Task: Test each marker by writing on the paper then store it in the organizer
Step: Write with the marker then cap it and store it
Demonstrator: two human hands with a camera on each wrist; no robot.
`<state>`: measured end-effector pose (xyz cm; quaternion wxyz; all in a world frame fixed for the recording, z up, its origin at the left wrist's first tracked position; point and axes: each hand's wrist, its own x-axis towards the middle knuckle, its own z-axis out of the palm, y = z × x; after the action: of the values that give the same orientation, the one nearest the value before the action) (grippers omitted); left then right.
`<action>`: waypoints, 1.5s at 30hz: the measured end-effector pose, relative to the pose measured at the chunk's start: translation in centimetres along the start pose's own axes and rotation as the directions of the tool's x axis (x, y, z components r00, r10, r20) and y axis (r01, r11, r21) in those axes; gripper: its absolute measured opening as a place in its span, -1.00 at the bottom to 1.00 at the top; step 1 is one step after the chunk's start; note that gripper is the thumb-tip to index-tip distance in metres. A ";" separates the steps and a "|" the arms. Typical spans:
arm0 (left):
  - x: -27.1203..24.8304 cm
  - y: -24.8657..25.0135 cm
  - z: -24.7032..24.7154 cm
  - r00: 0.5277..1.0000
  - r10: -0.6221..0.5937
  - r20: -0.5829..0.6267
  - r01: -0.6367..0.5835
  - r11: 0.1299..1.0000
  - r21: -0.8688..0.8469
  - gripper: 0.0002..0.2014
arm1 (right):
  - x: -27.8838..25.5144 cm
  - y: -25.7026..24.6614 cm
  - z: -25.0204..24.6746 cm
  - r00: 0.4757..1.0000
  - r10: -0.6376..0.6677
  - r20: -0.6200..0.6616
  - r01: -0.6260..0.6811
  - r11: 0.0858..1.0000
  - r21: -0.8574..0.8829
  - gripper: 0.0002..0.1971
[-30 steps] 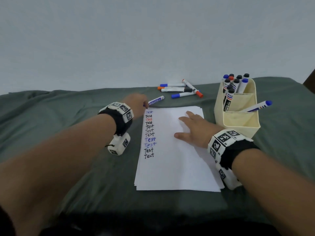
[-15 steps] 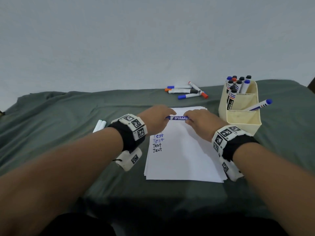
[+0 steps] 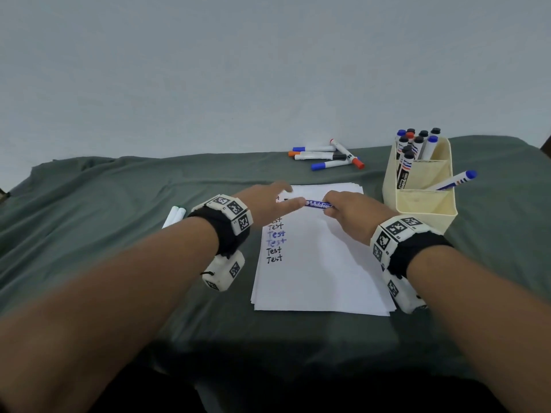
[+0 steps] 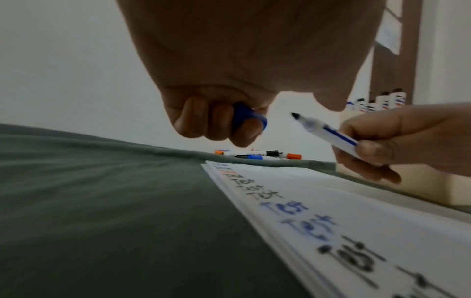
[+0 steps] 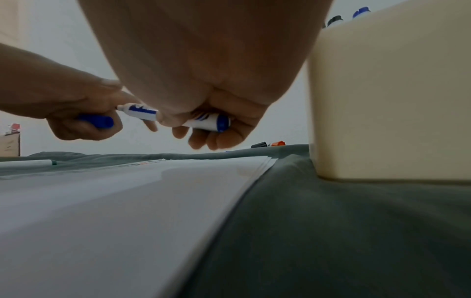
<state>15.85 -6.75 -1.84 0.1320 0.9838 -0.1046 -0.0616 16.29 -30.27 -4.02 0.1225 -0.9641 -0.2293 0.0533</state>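
Note:
Both hands hover over the top of the white paper stack, which carries a column of "Test" words in black, blue and red. My right hand grips a blue whiteboard marker by its barrel; its bare tip points toward my left hand. My left hand curls its fingers round the pulled-off blue cap, a short gap from the tip. The cream organizer stands right of the paper with several markers upright in its back compartment and one blue marker leaning in a front one.
Several loose markers with blue, orange and black caps lie on the green cloth beyond the paper. Two more white markers lie left of my left wrist. The organizer's wall is close to my right wrist.
My left hand brought the blue marker from the cloth to above the paper, my right hand lifted off the sheet and took the barrel, and the cap has come off into my left hand.

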 end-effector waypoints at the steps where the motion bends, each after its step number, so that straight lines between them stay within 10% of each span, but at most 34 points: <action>1: -0.2 -0.7 0.1 0.999 -0.031 -0.025 0.030 0.998 -0.048 -0.35 | 0.0 0.1 0.1 1.000 0.014 0.002 -0.014 1.000 -0.005 -0.86; 11: -1.9 -7.8 -1.2 0.992 -0.125 -0.021 0.127 0.970 0.208 -0.87 | 0.1 0.0 0.0 0.998 0.068 -0.004 -0.069 0.995 -0.067 -0.81; 22: -1.7 -9.1 -1.0 0.992 -0.118 -0.042 0.125 0.946 0.300 -0.50 | -0.1 -0.3 0.0 0.997 0.075 -0.013 -0.076 0.995 -0.059 -0.73; 26: -3.8 -7.2 -0.9 0.984 0.069 -0.167 0.005 0.914 0.406 -0.24 | -0.3 -0.4 -0.2 0.997 0.074 -0.004 -0.074 0.996 -0.059 -0.70; 36: -8.0 -5.5 2.7 0.927 0.108 0.360 -0.203 0.950 0.237 0.22 | -0.6 -0.7 -0.4 0.998 0.070 -0.006 -0.070 0.995 -0.071 -0.69; 45: -8.0 -5.8 3.9 0.911 0.089 0.402 -0.183 0.962 0.202 0.23 | -0.4 -0.1 -0.5 0.990 0.094 -0.105 -0.087 0.994 0.066 -0.72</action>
<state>8.56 -0.48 -6.36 -0.0047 0.9508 -0.2038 -0.2334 15.94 -30.49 -3.50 0.1618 -0.9708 -0.1765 0.0137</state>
